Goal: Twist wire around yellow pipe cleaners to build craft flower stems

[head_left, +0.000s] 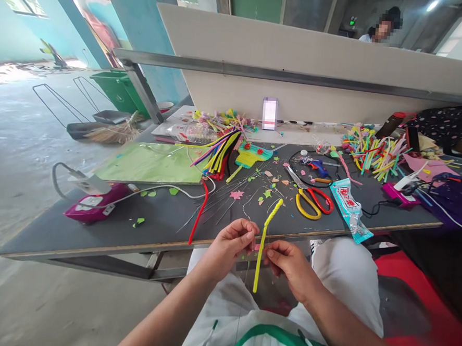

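A bright yellow pipe cleaner [260,258] stands nearly upright between my hands over the table's front edge; its upper end is bent to the right and looks lumpy, as if wrapped. My right hand [290,265] is closed in a pinch against its right side, and a fine wire shows by the fingertips. On the other side, my left hand [232,246] pinches a thin wire or thread, close to the pipe cleaner. Exactly what lies between the fingertips is partly hidden. Just beyond sit a pink star [236,195] and yellow-and-red-handled scissors [310,198].
On the grey table [141,240] lie a red pipe cleaner [199,213], loose wires, paper scraps, a blue glue gun [318,167], a blue wrapper [348,206], pipe cleaner bundles [377,153] and a green sheet [149,163]. A phone [270,114] leans against the panel. Another person is behind it.
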A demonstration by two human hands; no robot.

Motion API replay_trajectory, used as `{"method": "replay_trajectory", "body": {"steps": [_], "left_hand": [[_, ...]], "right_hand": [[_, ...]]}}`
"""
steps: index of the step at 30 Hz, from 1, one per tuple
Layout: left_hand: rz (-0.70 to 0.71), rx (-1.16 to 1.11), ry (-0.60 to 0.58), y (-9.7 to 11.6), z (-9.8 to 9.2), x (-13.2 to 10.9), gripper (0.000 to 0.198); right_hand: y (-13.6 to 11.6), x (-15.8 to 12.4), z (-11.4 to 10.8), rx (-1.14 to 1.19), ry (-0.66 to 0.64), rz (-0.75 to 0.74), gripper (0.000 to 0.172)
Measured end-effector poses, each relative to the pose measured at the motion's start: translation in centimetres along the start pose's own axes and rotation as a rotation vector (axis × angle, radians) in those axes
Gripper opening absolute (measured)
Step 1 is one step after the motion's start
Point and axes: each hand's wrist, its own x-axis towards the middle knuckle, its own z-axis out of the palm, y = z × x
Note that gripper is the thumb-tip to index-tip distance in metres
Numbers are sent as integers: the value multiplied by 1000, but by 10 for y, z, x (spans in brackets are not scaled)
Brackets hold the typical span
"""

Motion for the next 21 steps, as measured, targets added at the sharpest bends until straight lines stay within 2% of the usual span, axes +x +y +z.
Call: {"method": "replay_trajectory", "body": {"steps": [3,6,8,11,16,21], "left_hand": [[-24,84,18,4,4,-3,20],[-112,113,-48,6,6,-5,38],[-183,139,-64,7,5,-4,43],[-257,238,-45,8,2,-1,32],[-260,303,-6,10,3,2,26],[-263,321,-49,11,4,3,23]], "right_hand": [[-2,-3,0,-65,15,-17,18],[-3,-5,2,-166,-1,-57,15],[-2,-5,3,-219,-29,-82,14],[0,-4,4,-259,-39,-90,14],[-1,-7,2,-290,-44,-69,15],[-5,-8,0,-211,-134,2,18]]}}
